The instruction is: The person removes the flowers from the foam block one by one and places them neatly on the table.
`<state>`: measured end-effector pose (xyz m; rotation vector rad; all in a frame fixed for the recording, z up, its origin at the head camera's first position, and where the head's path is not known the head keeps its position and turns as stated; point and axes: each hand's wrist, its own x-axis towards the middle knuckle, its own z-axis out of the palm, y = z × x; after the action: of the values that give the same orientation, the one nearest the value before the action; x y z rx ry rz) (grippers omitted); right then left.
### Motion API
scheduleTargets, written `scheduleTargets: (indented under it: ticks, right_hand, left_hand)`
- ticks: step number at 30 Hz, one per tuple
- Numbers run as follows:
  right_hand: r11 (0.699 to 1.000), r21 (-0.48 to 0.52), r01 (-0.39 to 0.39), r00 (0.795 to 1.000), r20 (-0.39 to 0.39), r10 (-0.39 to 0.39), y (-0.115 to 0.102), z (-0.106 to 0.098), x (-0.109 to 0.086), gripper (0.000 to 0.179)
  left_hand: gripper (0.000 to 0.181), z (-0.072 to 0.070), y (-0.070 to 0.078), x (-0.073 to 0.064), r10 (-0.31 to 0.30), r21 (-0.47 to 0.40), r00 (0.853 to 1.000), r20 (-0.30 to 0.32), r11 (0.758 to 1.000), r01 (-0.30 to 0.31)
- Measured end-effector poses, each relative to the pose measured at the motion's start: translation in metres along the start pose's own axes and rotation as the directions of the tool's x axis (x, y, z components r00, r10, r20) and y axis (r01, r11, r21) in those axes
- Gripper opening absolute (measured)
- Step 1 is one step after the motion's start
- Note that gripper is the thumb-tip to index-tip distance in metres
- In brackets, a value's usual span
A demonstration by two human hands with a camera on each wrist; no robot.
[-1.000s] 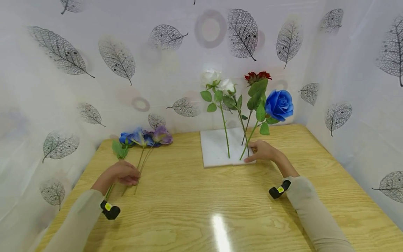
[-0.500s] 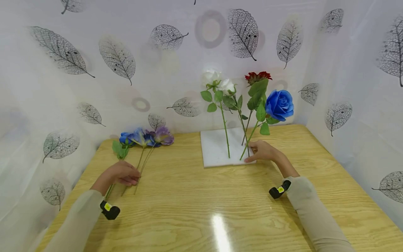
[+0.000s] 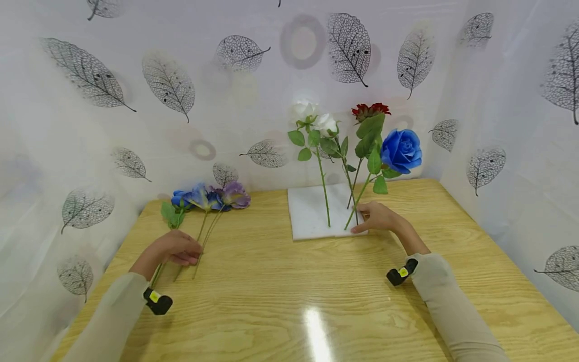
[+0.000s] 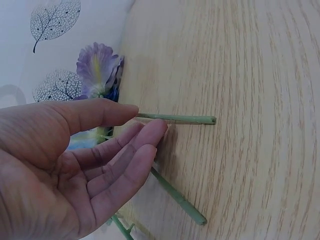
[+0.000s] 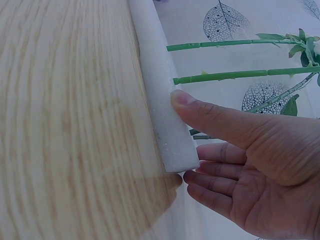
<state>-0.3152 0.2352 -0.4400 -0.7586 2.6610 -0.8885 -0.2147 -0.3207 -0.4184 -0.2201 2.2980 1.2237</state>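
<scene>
My left hand [image 3: 174,249] is over the stems at the table's left, thumb and index finger pinching the thin stem [image 4: 185,119] of a purple flower [image 3: 235,195]. Beside it lie a pale blue flower [image 3: 200,196] and a blue flower [image 3: 179,197] with green leaves. At the right, my right hand [image 3: 377,217] holds the right edge of a white foam board [image 3: 307,213], thumb on top and fingers at its side. Standing in the foam are white roses [image 3: 304,110], a dark red flower [image 3: 371,111] and a leaning blue rose [image 3: 401,151].
The wooden table [image 3: 271,286] ends at a pale curtain [image 3: 253,115] with leaf prints, which also hangs at both sides. A light reflection shines near the table's front. Each wrist carries a small black camera [image 3: 158,301].
The purple flower's head and the left fingertips have shifted very slightly to the right. My right hand and the foam board have stayed still.
</scene>
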Motion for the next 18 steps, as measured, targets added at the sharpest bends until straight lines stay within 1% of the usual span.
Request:
scheduleTargets:
  ticks: [4,6,9,11,14,16,18]
  right_hand:
    - [1.000,0.008,-0.002,1.000,0.004,0.002,0.001,0.000,0.001,0.040]
    - [1.000,0.009,-0.005,1.000,0.005,0.005,0.001,-0.001,0.001,0.038]
    - [1.000,0.006,-0.007,1.000,0.007,0.007,0.002,0.000,0.002,0.039]
    - [1.000,0.004,-0.008,1.000,0.007,0.008,0.003,0.000,0.002,0.042]
    - [1.000,0.006,-0.005,1.000,0.009,0.005,0.004,0.000,0.003,0.044]
    - [1.000,0.013,-0.004,1.000,0.007,0.004,0.004,0.000,0.002,0.042]
    - [1.000,0.014,-0.001,1.000,0.008,0.001,0.004,0.000,0.002,0.042]
  left_hand:
    - [0.041,-0.002,0.002,0.000,0.018,0.012,1.000,0.000,1.000,-0.018]
    - [0.043,-0.003,0.003,0.000,0.030,0.003,1.000,0.003,1.000,-0.030]
    - [0.045,-0.005,0.005,0.000,0.052,-0.030,0.999,0.000,0.998,-0.052]
    - [0.046,-0.007,0.007,-0.001,0.078,-0.027,0.997,-0.004,0.997,-0.078]
    - [0.047,-0.009,0.012,-0.001,0.112,-0.002,0.993,-0.028,0.994,-0.112]
    - [0.047,-0.010,0.016,0.000,0.131,0.023,0.990,-0.045,0.991,-0.130]
    - [0.048,-0.009,0.022,0.003,0.138,0.029,0.988,-0.067,0.990,-0.137]
